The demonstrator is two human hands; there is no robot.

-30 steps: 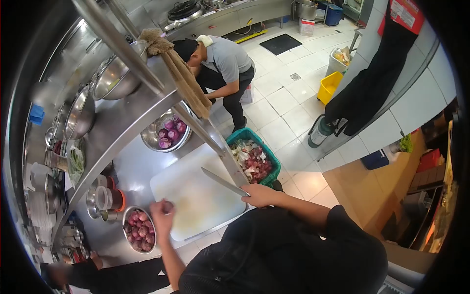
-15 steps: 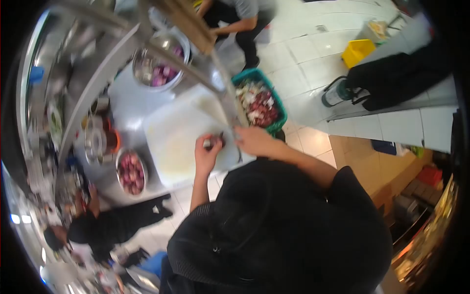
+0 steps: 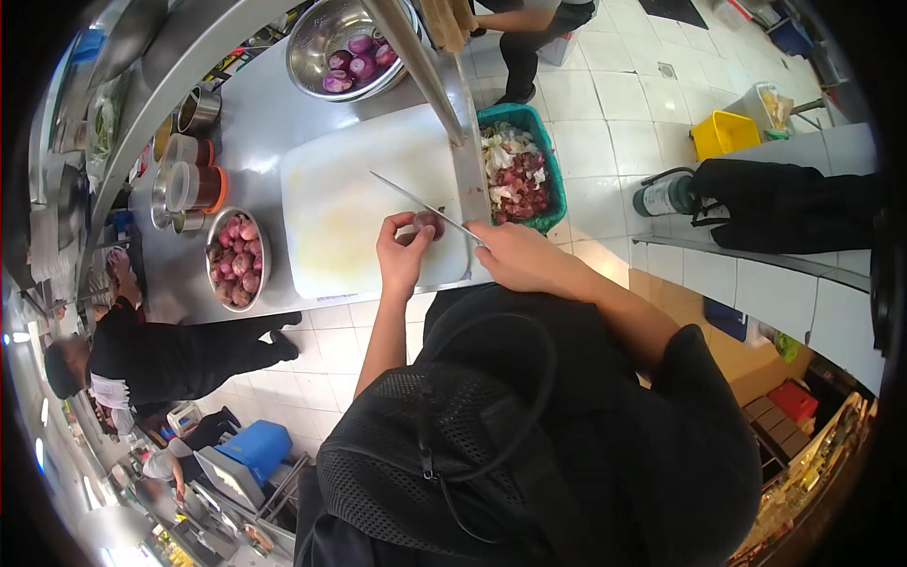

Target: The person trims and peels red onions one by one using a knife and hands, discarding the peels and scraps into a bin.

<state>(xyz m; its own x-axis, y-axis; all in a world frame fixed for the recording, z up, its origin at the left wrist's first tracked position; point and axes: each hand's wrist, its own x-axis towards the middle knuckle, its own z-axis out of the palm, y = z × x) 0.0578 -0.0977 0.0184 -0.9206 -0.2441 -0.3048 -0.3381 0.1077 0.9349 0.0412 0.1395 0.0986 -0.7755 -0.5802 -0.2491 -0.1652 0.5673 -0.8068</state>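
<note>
My left hand (image 3: 402, 251) pinches a red onion (image 3: 429, 224) between thumb and fingers, over the near right part of a white cutting board (image 3: 331, 208). In my right hand (image 3: 515, 255) is a knife (image 3: 408, 197), its handle hidden in the closed fingers. The blade slants up and left across the board and passes against or just over the onion; whether it cuts in I cannot tell. Unpeeled red onions fill a white bowl (image 3: 265, 274) left of the board. Peeled purple onions (image 3: 362, 66) lie in a metal colander (image 3: 307, 47) beyond it.
A green-blue basket (image 3: 557, 194) of onion skins stands right of the table edge. A metal shelf post (image 3: 416, 66) rises by the board's far corner. Containers with orange lids (image 3: 222, 189) stand at the left. Other people work at the left (image 3: 179, 350) and beyond the table (image 3: 524, 47).
The view has shifted and sharpened. The knife, blurred before, now lies across the board by the onion. The onion stays in my left hand, with more of it showing.
</note>
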